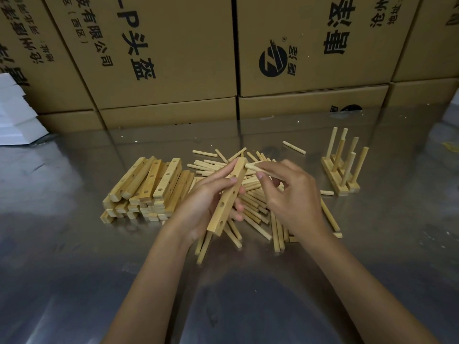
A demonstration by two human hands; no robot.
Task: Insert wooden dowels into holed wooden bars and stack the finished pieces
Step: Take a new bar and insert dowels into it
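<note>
A shiny grey metal worktop stretches beyond the hands to stacked brown cardboard boxes; white foam blocks sit far left.

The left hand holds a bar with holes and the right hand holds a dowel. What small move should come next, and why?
Probably bring the dowel in the right hand down to the upper hole of the bar and push it in. The left hand grips the bar tilted, its visible holes are empty, and the dowel's tip sits just beside the bar's upper end.

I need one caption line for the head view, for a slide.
Left hand holds a holed bar; right hand pinches a dowel near its top.
</note>
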